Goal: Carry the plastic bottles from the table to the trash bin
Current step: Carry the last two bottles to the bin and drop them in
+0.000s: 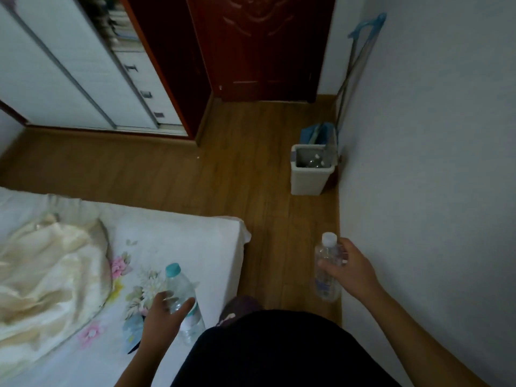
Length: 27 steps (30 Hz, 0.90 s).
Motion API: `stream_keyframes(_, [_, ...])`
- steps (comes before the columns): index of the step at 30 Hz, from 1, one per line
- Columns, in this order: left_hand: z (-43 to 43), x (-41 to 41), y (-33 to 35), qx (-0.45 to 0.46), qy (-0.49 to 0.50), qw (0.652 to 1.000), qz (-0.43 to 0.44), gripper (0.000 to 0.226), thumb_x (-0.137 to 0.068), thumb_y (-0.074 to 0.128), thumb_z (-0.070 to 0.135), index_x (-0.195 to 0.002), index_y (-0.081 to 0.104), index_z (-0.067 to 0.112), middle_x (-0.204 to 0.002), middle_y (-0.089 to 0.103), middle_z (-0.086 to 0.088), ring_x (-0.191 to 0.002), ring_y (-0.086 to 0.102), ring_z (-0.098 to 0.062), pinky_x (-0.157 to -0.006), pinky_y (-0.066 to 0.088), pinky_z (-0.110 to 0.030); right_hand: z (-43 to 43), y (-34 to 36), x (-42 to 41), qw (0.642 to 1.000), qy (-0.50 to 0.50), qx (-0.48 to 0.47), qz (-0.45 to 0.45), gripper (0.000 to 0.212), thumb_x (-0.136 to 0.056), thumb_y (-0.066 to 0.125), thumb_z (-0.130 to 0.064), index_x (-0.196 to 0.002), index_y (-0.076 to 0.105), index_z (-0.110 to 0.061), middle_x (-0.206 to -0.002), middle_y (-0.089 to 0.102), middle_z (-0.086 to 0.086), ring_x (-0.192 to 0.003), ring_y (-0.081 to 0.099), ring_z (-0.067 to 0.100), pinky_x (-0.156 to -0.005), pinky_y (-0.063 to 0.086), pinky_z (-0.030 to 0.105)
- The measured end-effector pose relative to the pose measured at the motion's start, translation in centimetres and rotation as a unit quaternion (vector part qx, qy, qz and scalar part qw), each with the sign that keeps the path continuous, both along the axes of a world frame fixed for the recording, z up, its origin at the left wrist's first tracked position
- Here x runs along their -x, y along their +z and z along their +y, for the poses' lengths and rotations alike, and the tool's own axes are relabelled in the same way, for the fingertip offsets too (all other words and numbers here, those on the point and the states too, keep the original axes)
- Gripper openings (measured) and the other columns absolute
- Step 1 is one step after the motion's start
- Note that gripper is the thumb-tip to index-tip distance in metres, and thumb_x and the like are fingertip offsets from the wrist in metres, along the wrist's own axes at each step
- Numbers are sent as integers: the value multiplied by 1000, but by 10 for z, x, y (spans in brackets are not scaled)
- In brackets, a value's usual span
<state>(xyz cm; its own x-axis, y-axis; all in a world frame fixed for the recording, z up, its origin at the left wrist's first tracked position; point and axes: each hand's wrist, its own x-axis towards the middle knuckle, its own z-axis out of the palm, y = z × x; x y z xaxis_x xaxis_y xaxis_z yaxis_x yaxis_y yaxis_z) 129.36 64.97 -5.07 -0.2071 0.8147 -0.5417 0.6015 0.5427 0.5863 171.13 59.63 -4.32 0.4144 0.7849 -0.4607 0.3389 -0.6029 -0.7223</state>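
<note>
My left hand (164, 314) grips a clear plastic bottle with a teal cap (183, 296), held over the corner of the bed. My right hand (353, 270) holds a second clear bottle with a white cap (325, 263) upright above the wooden floor, close to the right wall. A white open trash bin (308, 181) stands on the floor farther ahead, against the right wall. Clear bottles lie inside it.
A bed with a white floral sheet (181, 238) and a cream blanket (47, 269) fills the lower left. A strip of wooden floor (268, 191) runs between bed and wall toward the bin. A blue mop (321, 132) leans behind the bin. A dark red door (262, 51) and a white wardrobe (83, 74) stand beyond.
</note>
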Motion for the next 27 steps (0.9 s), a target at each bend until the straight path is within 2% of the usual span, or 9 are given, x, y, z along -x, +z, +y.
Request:
stream_keyframes(3, [40, -6, -7, 9, 42, 999, 6, 88, -52, 80, 60, -120, 56, 8, -111, 70, -14, -100, 68, -33, -89, 52, -44, 77, 3, -16, 999, 28, -21, -9, 65, -74, 81, -41, -131, 51, -28, -114, 64, -10, -103, 62, 14, -82, 53, 34])
stream_keyframes(9, [155, -33, -20, 19, 49, 999, 8, 83, -58, 78, 51, -123, 57, 5, -117, 69, -17, -105, 67, -35, -90, 49, -43, 184, -10, -48, 999, 25, 5, -21, 62, -76, 81, -37, -130, 51, -30, -110, 61, -10, -101, 61, 15, -79, 49, 32])
stream_keyframes(12, [227, -55, -22, 34, 11, 999, 1, 78, -70, 83, 47, -128, 55, 4, -124, 68, -19, -111, 66, -37, -98, 48, -48, 211, -19, -68, 999, -1, 27, -24, 57, -76, 81, -39, -124, 54, -27, -110, 65, -7, -99, 63, 16, -78, 51, 33])
stream_keyframes(14, [279, -76, -19, 42, -33, 999, 0, 76, -73, 82, 49, -129, 55, 4, -124, 68, -18, -111, 66, -36, -96, 49, -47, 226, -21, -81, 999, -29, 35, -24, 51, -76, 80, -38, -119, 56, -27, -109, 67, -4, -96, 64, 15, -79, 52, 34])
stream_keyframes(18, [377, -123, -15, 20, -142, 990, 8, 81, -58, 72, 71, -113, 61, 12, -103, 75, -6, -93, 72, -26, -85, 57, -46, 252, -19, -111, 994, -99, 43, -15, 44, -80, 79, -29, -118, 56, -27, -105, 65, -6, -96, 64, 17, -70, 45, 23])
stream_keyframes(20, [420, -157, -5, 15, -169, 985, -3, 63, -72, 78, 57, -114, 58, 15, -102, 73, -3, -91, 71, -24, -81, 58, -46, 265, -20, -125, 990, -129, 60, -23, 49, -81, 80, -24, -122, 54, -24, -101, 62, -8, -102, 64, 23, -72, 43, 23])
stream_keyframes(22, [460, -191, 0, -4, -186, 982, -15, 47, -80, 80, 40, -112, 56, 16, -98, 71, -1, -88, 71, -22, -72, 56, -38, 282, -22, -140, 985, -146, 86, -37, 58, -81, 79, -24, -132, 52, -14, -110, 62, 1, -104, 60, 23, -83, 41, 27])
stream_keyframes(25, [513, -235, 2, -12, -200, 979, -32, 41, -82, 79, 34, -111, 56, 17, -97, 70, 3, -85, 68, -14, -65, 49, -28, 314, -29, -163, 981, -156, 107, -39, 65, -82, 78, -29, -136, 50, -9, -127, 62, 11, -108, 61, 26, -91, 42, 31])
stream_keyframes(27, [547, -259, 1, -16, -205, 978, -37, 41, -82, 79, 35, -112, 56, 17, -100, 71, 2, -87, 68, -14, -68, 51, -31, 344, -33, -182, 982, -159, 101, -33, 68, -80, 77, -38, -136, 51, -10, -129, 63, 10, -109, 61, 25, -94, 43, 33])
